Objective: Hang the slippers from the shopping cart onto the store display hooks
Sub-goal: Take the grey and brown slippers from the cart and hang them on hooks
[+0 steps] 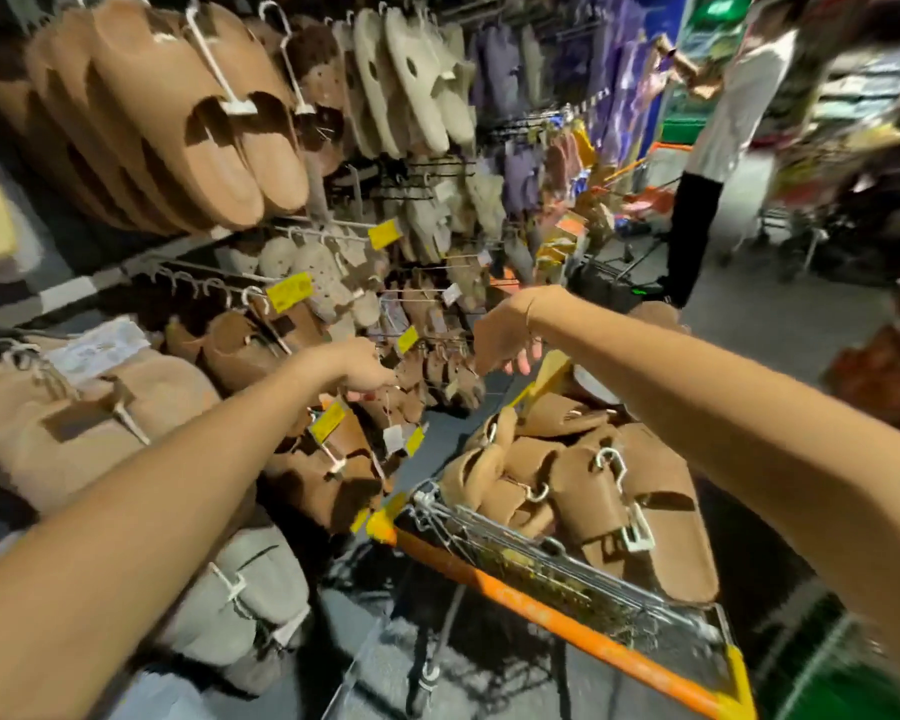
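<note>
Brown felt slippers (593, 491) on white hangers fill the orange-rimmed wire shopping cart (541, 600). Left hand (370, 368) reaches among crowded display hooks (214, 288), possibly pinching something; right hand (505, 340) hangs loose, holding nothing. Neighbouring hung pairs could get knocked off.

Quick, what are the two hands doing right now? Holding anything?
Left hand: reaching into the hanging slippers at the rack; fingers hidden, so cannot be told.
Right hand: above the shopping cart, fingers hanging loose, open, holding nothing.
</note>
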Demonstrator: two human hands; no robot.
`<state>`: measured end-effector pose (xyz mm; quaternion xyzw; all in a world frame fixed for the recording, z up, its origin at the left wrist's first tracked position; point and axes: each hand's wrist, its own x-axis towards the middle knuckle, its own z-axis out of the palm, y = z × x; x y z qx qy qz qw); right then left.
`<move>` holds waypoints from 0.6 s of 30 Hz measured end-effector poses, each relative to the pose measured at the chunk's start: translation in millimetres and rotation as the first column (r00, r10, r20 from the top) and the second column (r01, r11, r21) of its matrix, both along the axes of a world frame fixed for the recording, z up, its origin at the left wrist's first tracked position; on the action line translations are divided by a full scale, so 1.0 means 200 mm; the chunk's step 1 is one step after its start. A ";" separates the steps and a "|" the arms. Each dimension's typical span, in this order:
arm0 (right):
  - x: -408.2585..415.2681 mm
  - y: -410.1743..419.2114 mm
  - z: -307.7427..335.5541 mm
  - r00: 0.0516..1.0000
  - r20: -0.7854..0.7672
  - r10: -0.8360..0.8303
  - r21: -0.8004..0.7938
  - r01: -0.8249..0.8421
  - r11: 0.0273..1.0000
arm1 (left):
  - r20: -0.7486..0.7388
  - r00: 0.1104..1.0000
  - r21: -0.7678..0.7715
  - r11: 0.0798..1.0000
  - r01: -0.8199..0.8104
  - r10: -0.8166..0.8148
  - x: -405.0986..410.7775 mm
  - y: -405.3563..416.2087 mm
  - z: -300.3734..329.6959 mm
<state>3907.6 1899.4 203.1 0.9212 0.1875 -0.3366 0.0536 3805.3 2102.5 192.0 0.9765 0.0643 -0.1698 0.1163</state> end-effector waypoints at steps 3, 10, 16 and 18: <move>-0.05 -0.33 -0.08 0.980 0.011 -0.197 0.091 0.195 0.977 | -0.066 0.993 -0.019 0.995 0.095 -0.096 0.13 -0.27 -0.17; 0.06 -0.87 -0.36 0.867 0.185 -0.463 0.222 0.422 0.879 | -0.156 0.938 -0.027 0.950 0.310 -0.311 0.37 -0.79 -0.42; 0.29 -1.17 -0.54 0.880 0.079 -0.469 0.041 0.467 0.883 | -0.179 0.920 -0.079 0.937 0.339 -0.348 0.60 -1.07 -0.49; 0.40 -1.24 -0.63 0.849 0.024 -0.527 0.072 0.524 0.848 | -0.185 0.926 -0.090 0.944 0.318 -0.330 0.68 -1.14 -0.53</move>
